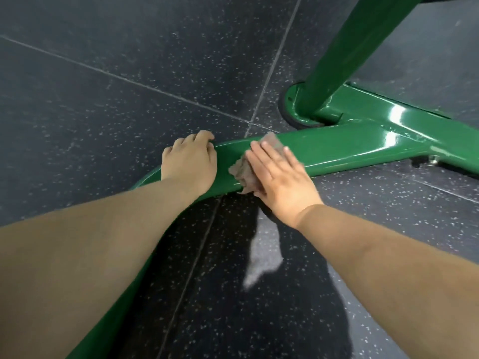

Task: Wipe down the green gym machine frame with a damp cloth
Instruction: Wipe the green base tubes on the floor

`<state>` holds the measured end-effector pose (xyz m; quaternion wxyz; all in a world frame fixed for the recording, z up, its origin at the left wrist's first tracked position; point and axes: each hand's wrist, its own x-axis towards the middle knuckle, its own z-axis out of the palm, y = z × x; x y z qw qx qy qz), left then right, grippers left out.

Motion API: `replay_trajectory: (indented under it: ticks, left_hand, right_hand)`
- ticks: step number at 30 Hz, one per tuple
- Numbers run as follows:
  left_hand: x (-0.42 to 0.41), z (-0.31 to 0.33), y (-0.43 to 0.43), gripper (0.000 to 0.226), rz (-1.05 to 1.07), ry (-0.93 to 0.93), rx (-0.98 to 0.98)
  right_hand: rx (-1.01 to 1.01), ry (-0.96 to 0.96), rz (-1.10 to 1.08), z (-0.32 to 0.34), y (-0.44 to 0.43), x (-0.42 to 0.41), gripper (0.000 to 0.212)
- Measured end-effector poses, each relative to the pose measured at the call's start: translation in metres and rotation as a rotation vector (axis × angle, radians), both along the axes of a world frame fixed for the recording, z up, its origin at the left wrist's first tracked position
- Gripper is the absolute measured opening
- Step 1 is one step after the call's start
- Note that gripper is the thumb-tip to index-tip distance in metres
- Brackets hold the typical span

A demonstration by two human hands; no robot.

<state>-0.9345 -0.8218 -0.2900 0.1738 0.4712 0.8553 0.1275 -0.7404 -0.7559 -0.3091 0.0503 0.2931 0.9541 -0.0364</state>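
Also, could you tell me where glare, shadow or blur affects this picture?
Head view: bright glare streaks sit on the green frame right of the joint; same view, a dark shadow covers the floor below the right hand; its fingers look slightly blurred over the cloth.

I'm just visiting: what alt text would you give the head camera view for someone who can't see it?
A person's right hand presses a greyish-brown cloth flat against a glossy green frame bar low over a dark speckled floor. The left hand rests on the same bar beside it, fingers curled over its far edge.
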Motion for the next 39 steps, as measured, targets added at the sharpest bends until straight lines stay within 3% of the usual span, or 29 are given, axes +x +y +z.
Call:
replay_trajectory:
  ticks: [2, 4, 7, 9, 13, 16, 19, 23, 26, 29, 32, 36, 39]
  left_hand:
    - [0.023, -0.001, 0.033, 0.037, -0.019, 0.013, -0.015]
    - [0.053, 0.0, 0.064, 0.035, -0.153, 0.021, 0.001]
    - [0.085, -0.004, 0.089, 0.035, -0.312, 0.039, -0.028]
    - [0.087, -0.009, 0.093, 0.035, -0.319, 0.099, -0.019]
    - [0.087, -0.009, 0.095, 0.036, -0.29, 0.077, 0.004]
    - [0.089, -0.005, 0.094, 0.039, -0.222, 0.032, 0.047]
    - [0.09, -0.005, 0.094, 0.042, -0.201, 0.043, 0.072]
    - [0.092, -0.006, 0.095, 0.047, -0.237, 0.093, 0.04]
    - [0.091, -0.007, 0.094, 0.051, -0.257, 0.108, -0.004]
    - [0.091, -0.007, 0.097, 0.049, -0.249, 0.117, 0.007]
    - [0.092, -0.007, 0.093, 0.046, -0.339, 0.154, 0.076]
    - [0.101, -0.006, 0.094, 0.048, -0.528, 0.213, 0.099]
    - [0.132, -0.004, 0.119, 0.045, -0.39, 0.116, 0.002]
  right_hand:
    - [0.041, 0.062, 0.149, -0.001, 0.018, 0.006, 0.078]
    - [0.041, -0.05, 0.159, 0.005, 0.046, 0.036, 0.081]
    - [0.001, -0.235, -0.177, 0.013, 0.079, 0.101, 0.095]
    - [-0.057, -0.258, -0.393, 0.02, 0.09, 0.125, 0.096]
    - [-0.098, -0.129, -0.327, 0.021, 0.073, 0.094, 0.093]
    - [-0.105, 0.054, -0.191, 0.01, 0.054, 0.045, 0.073]
    - [-0.064, 0.108, -0.126, 0.011, 0.087, 0.048, 0.058]
    - [-0.086, 0.172, -0.334, 0.016, 0.126, 0.079, 0.032]
    - [-0.039, 0.178, -0.453, 0.006, 0.096, 0.05, 0.041]
    - [-0.038, 0.134, -0.307, 0.005, 0.079, 0.045, 0.06]
    - [-0.052, 0.077, -0.231, 0.011, 0.101, 0.076, 0.062]
    - [-0.001, 0.0, -0.675, 0.004, 0.116, 0.125, 0.065]
    - [-0.067, 0.077, -0.974, 0.004, 0.111, 0.106, 0.063]
